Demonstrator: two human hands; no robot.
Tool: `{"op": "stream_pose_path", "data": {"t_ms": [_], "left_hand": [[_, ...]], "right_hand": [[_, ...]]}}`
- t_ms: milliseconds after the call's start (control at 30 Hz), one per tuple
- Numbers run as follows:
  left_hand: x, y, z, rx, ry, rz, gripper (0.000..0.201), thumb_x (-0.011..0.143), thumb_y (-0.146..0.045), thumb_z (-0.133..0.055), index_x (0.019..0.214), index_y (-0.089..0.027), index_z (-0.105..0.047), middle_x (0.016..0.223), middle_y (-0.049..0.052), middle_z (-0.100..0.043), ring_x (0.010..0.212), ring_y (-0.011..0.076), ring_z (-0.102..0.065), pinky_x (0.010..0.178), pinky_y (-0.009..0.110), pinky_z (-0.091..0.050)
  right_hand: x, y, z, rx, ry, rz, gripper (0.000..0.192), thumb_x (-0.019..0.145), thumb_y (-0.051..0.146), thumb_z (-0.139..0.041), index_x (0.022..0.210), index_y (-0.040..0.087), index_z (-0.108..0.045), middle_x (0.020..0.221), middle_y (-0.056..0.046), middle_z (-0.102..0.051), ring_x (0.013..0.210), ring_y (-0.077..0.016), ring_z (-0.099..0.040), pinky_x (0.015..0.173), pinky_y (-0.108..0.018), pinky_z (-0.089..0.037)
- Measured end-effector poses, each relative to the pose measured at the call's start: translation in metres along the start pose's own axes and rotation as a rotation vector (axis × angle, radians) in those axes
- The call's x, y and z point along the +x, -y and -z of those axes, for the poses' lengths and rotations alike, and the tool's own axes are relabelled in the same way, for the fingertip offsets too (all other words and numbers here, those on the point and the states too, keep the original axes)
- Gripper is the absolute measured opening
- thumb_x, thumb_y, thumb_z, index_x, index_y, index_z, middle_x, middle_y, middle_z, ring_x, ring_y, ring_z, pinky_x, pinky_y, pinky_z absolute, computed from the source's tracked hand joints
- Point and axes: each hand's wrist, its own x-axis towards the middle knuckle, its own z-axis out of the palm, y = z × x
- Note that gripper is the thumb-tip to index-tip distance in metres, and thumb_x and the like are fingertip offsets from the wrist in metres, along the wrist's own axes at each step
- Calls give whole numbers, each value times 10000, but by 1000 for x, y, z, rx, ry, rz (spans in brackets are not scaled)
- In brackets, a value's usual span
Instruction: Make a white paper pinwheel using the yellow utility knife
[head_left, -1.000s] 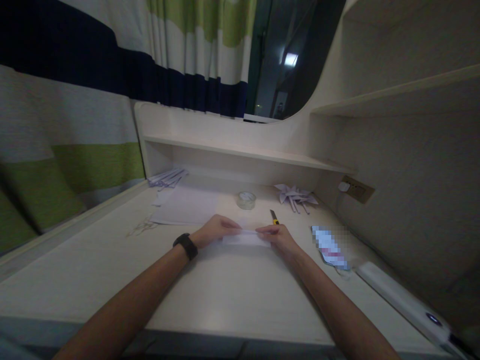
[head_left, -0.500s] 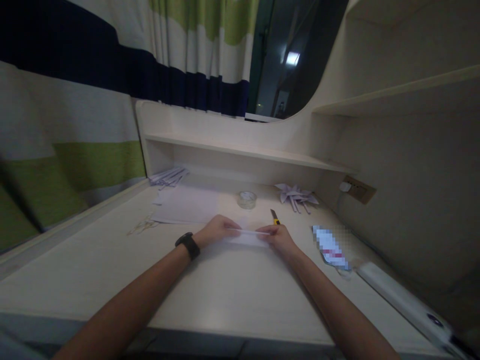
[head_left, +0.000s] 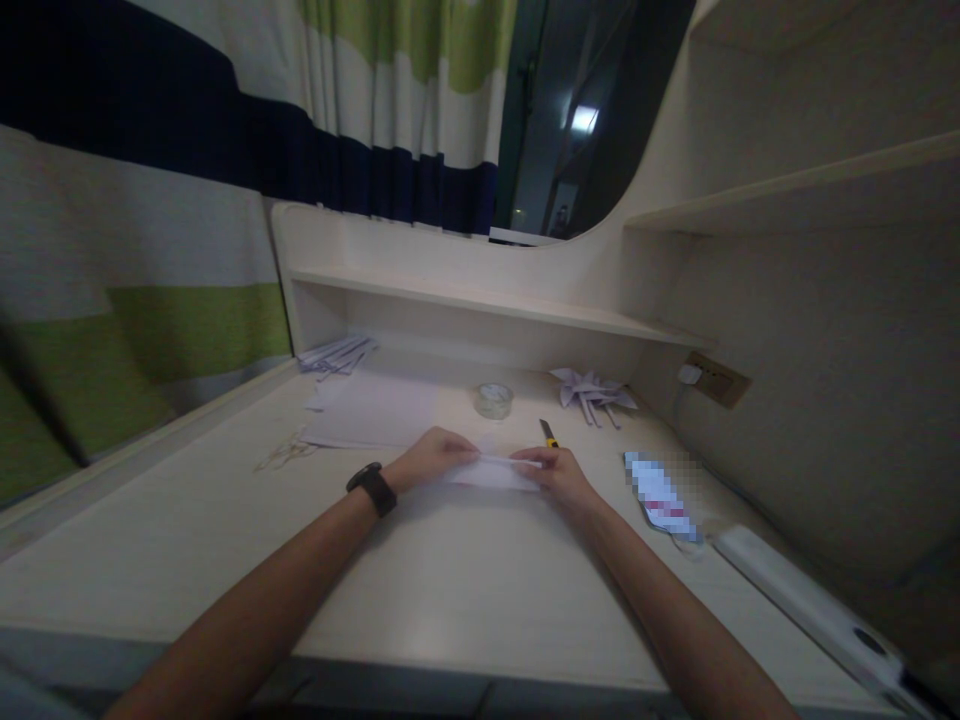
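A small white sheet of paper (head_left: 493,476) with a rolled or folded upper edge lies between my hands on the desk. My left hand (head_left: 435,458), with a dark watch on its wrist, pinches the paper's left end. At the right end, my right hand (head_left: 556,474) grips the same edge between thumb and fingers. Just beyond the right hand lies a yellow and black utility knife (head_left: 549,434). A roll of clear tape (head_left: 494,401) rests farther back. Flat white paper sheets (head_left: 375,408) are spread left of the tape.
Folded paper pinwheels (head_left: 591,390) lie at the back right, rolled paper sticks (head_left: 339,353) at the back left. Thin strings (head_left: 286,450) sit beside the sheets. A blurred-out phone (head_left: 663,497) and a long white bar (head_left: 806,605) are on the right. A shelf (head_left: 465,300) runs along the back.
The paper's front part shows more tilted toward me beneath its rolled edge. My left hand has shifted very slightly left; both hands keep their grip.
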Motion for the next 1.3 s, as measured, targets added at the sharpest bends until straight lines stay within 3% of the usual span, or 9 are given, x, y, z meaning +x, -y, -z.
{"op": "stream_pose_path", "data": {"t_ms": [333,500,667,733,833,1000,1300], "left_hand": [[-6,-12,5,-49,120,-8,425,836,-457,-527,725,-80,-688,582,48,-629,494,106,-491,468,204,-326],[-9,-21,8,-188,82,97,402,794,-454,-599,731,-68,-688,563,43,-611,496,111,-514,475,216,-388],[-9,-20,9,-338,94,148,417,719,-426,-696,947,-77,-706,709,60,-652,573,126,-559,556,269,-484],[-9,-20,10,-330,104,140,405,727,-438,-685,898,-73,-715,676,54,-640,583,130,-555,565,273,-493],[-9,-22,9,-301,94,130,406,749,-461,-653,828,-68,-720,635,45,-625,580,130,-546,552,262,-489],[-8,-20,7,-333,39,132,435,729,-439,-684,976,-82,-711,736,63,-667,610,133,-561,570,274,-496],[-6,-8,8,-319,26,79,428,714,-391,-708,1010,-81,-707,797,102,-705,646,158,-596,615,295,-496]], "right_hand": [[1,-4,4,68,68,-57,413,539,370,-832,852,115,-744,669,-73,-694,521,-138,-600,470,-257,-499],[0,1,8,106,132,-94,415,605,396,-801,894,106,-734,678,-77,-689,518,-127,-600,471,-237,-500],[1,-1,13,133,189,-75,384,673,408,-756,909,107,-730,696,-84,-692,518,-125,-602,466,-225,-492],[0,-1,13,136,204,-71,376,688,399,-747,929,112,-726,711,-84,-695,530,-128,-604,476,-232,-499],[-1,1,12,157,172,-92,384,674,378,-761,963,129,-721,764,-86,-700,566,-139,-611,502,-256,-521],[-3,7,8,221,106,-121,353,621,315,-801,917,132,-735,796,-87,-697,592,-140,-610,537,-280,-539],[-1,3,9,251,97,-133,352,566,289,-829,868,129,-744,827,-98,-708,623,-156,-620,573,-299,-546]]}}
